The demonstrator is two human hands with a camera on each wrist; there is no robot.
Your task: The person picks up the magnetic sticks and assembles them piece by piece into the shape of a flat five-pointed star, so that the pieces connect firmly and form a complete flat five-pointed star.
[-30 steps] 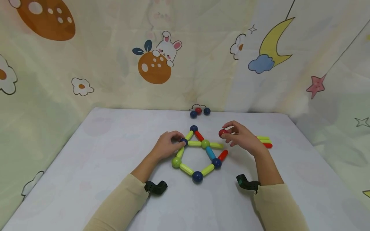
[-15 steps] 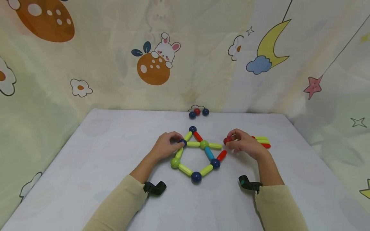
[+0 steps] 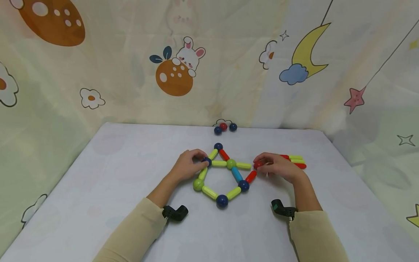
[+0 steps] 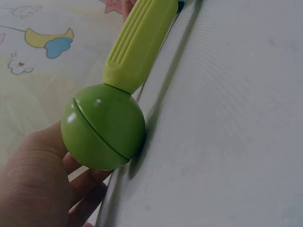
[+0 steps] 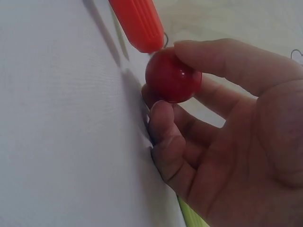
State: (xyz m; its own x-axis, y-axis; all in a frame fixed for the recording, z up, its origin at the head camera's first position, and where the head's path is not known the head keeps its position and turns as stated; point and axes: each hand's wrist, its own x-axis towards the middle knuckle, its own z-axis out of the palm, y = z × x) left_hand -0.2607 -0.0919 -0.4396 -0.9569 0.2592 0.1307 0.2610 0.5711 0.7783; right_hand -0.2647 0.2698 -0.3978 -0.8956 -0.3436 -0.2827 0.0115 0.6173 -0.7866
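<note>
Head view: red ball [image 3: 258, 165] sits right of frame center, between the free ends of a red rod [image 3: 251, 177] and a yellow-green rod [image 3: 243, 166]. Right hand [image 3: 275, 166] is clamped on it, thumb and fingertips pinching. Right wrist view puts the ball upper center, red rod's end right at it; touching or just shy, can't tell from where I stand.

Handling, my read: light, hard, glossy, so a bit slippery; stiff, not fragile. Best hold is a fingertip pinch around the sides, leaving the face toward the rods bare. Rods look like rigid plastic, ribbed, easier to grip mid-length. Joints could be the weak spot, so steady a corner ball.

Next out: rod-and-ball figure [image 3: 237, 174], center frame, flat on the table [image 3: 140, 160]. Left hand [image 3: 190, 164] holds its left corner, digits closed on a dark blue ball [image 3: 207, 161]; the grip itself is hidden in the left wrist view, where the green ball [image 4: 103, 126] fills center left, with a ribbed yellow-green rod meeting it.

Further: spare rods [image 3: 297, 160], red and yellow-green, lie right of the right hand, partly behind it. Two loose blue balls [image 3: 218, 130] and a loose red ball [image 3: 223, 126] sit at the table's far edge, upper center. Printed cloth [image 3: 229, 80] behind.
</note>
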